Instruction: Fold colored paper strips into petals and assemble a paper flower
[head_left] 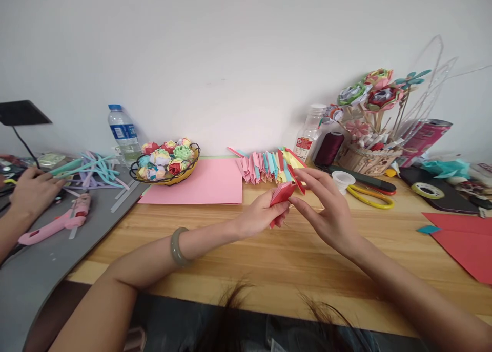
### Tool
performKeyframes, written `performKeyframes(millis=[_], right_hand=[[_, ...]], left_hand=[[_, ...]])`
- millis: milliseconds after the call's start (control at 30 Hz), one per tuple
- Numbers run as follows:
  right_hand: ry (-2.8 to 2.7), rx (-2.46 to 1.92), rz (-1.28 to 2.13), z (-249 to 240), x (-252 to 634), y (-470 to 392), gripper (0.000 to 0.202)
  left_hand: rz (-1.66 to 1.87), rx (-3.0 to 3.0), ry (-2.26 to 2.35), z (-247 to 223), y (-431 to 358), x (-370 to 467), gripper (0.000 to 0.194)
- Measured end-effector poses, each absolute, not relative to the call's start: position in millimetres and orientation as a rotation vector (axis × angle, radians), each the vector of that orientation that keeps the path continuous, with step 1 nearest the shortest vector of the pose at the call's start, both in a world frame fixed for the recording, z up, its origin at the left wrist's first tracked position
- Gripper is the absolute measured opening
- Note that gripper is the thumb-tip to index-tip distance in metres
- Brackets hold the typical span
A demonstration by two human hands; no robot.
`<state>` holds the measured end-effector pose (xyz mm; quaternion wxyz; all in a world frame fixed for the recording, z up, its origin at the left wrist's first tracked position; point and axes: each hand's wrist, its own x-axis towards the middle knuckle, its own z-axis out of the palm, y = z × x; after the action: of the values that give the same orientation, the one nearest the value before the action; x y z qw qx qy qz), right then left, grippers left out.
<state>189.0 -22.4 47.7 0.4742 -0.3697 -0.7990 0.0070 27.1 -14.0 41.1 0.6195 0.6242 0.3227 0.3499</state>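
My left hand (265,213), with a green bangle on its wrist, is closed around a small folded stack of red paper (282,194) above the wooden table (246,270). Close on the right, my right hand (321,203) has its thumb at the stack's edge and its fingers over a red folded piece (299,182). Whether those fingers pinch that piece cannot be made out. Behind both hands stands a row of folded paper pieces (261,167) in pink, blue, yellow and red. Pink paper sheets (207,185) lie left of the row.
A basket of paper flowers (182,176) and a water bottle (125,131) stand at the left. Another person's hand (36,190) is near a pink glue gun (57,224). Yellow scissors (371,197), a thread spool (329,148) and red sheets (467,242) are at the right.
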Motion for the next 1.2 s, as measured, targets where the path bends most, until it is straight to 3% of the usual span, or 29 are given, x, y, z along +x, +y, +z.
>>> performKeyframes(millis=[300,433,533,667,800,1033,1200], right_hand=[[-1.952,-0.79,-0.173,59,192,-26,0.042],[-2.156,-0.695,-0.092,67,195,-26,0.031],[-1.995,-0.777,-0.161,67,196,-27,0.034],[-2.217,-0.705,-0.073,67,197,-28,0.031],[-1.843,-0.882,-0.076,68,199,-27,0.037],[-2.091,-0.92,0.473,63,194,-22,0.02],[-2.029,-0.987,0.559,55,192,-21,0.024]], left_hand=[[0.77,1.506,0.684,40,-13,27,0.034],[0.801,1.531,0.751,37,-12,27,0.03],[0.832,1.565,0.816,35,-11,27,0.028],[0.882,1.66,0.858,33,-11,27,0.023],[1.025,1.758,0.852,26,-8,28,0.028],[1.003,1.813,0.804,12,-2,30,0.029],[0.918,1.652,0.603,12,1,32,0.041]])
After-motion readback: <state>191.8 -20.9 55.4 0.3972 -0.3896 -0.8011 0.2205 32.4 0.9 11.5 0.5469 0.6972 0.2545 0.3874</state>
